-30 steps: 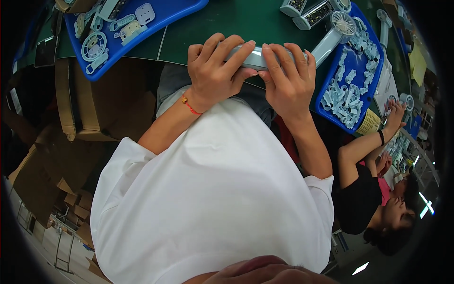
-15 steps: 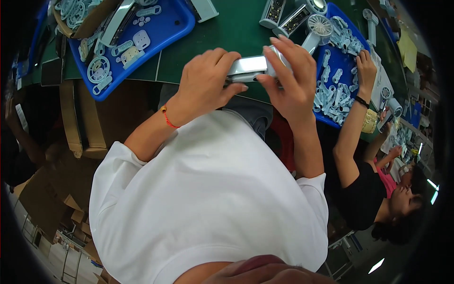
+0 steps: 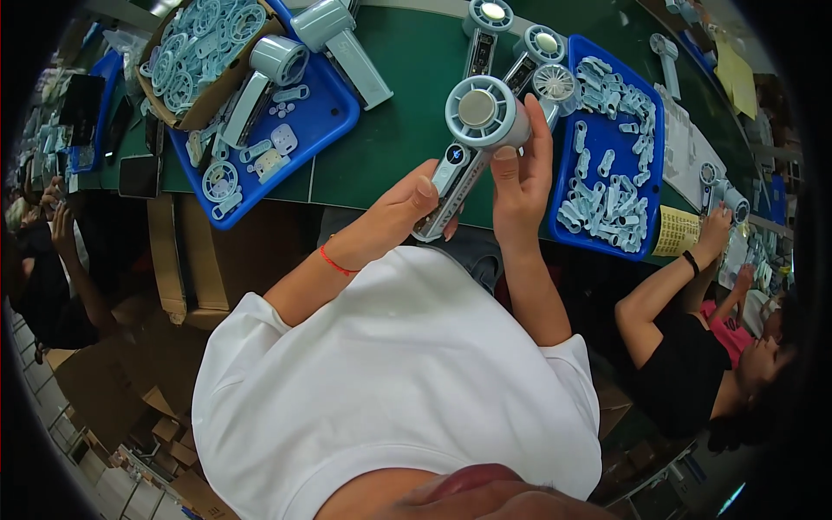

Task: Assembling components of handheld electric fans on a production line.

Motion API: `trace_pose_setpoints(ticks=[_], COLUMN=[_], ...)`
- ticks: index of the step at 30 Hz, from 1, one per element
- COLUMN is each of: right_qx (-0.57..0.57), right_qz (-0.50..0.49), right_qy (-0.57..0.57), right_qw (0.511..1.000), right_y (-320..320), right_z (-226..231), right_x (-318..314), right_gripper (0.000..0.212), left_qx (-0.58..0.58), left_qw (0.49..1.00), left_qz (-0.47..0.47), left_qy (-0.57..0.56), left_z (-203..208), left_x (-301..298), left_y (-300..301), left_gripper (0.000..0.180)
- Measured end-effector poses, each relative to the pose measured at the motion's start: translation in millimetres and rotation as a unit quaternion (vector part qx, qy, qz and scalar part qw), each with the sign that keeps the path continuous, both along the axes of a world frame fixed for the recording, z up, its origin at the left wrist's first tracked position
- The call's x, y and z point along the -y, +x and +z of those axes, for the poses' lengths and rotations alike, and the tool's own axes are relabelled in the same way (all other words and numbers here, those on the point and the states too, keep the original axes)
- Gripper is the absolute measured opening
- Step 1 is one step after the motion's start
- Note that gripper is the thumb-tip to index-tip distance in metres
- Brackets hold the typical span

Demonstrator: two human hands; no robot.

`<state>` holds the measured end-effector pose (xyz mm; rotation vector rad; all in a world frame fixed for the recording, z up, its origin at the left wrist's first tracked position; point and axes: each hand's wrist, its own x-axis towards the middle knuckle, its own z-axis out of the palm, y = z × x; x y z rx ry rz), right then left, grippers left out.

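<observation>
Green table (image 3: 381,160) across the top of the view, with stock at both sides and brown cardboard (image 3: 212,260) below the near edge at left. Held between both hands, above that near edge: a pale blue fan (image 3: 472,149), tilted, round head up to the right and handle down to the left, with a small lit display (image 3: 456,154) near the joint.

Left hand (image 3: 386,215) curled round the lower handle, thumb along its left side, most fingers hidden behind; red bracelet (image 3: 334,262) at the wrist. Right hand (image 3: 520,198) half curled and cupped at the head, thumb against its lower edge, fingers up along its right side.

Just beyond the held head, more fans (image 3: 544,48) in a loose cluster. To the right, a blue tray (image 3: 563,227) of small pale parts (image 3: 611,208), with a yellow sheet (image 3: 676,232) beside it. To the left, another tray (image 3: 325,108), bearing loose pieces and a carton (image 3: 204,113) full of rings (image 3: 173,74). Far right, a co-worker (image 3: 685,373) in black, arm reaching to the table.
</observation>
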<state>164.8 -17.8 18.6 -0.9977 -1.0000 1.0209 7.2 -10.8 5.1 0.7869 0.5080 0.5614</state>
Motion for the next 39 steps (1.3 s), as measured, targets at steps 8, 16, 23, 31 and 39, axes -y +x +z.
trace_pose_setpoints(ticks=[8, 16, 23, 31, 39], right_qx=[0.174, 0.323, 0.361, 0.345, 0.386], right_qz=[-0.049, -0.084, -0.102, -0.114, -0.107], right_qy=[0.034, 0.016, -0.045, -0.045, -0.031], right_qw=[0.983, 0.942, 0.926, 0.931, 0.916], right_y=[44, 77, 89, 98, 111], right_z=[18, 20, 11, 2, 5], right_x=[-2, 22, 41, 39, 13], right_gripper=[0.043, 0.016, 0.011, 0.011, 0.017], left_qx=[-0.239, -0.624, -0.605, -0.737, -0.648], left_qw=[0.929, 0.582, 0.581, 0.385, 0.242], left_qz=[0.065, 0.087, 0.087, 0.043, -0.154], left_qy=[0.273, 0.515, 0.538, 0.554, 0.705], left_z=[75, 54, 7, 5, -15], left_x=[-75, -337, -395, -506, -559], left_y=[14, 113, 149, 4, 6], left_gripper=[0.053, 0.034, 0.054, 0.055, 0.053])
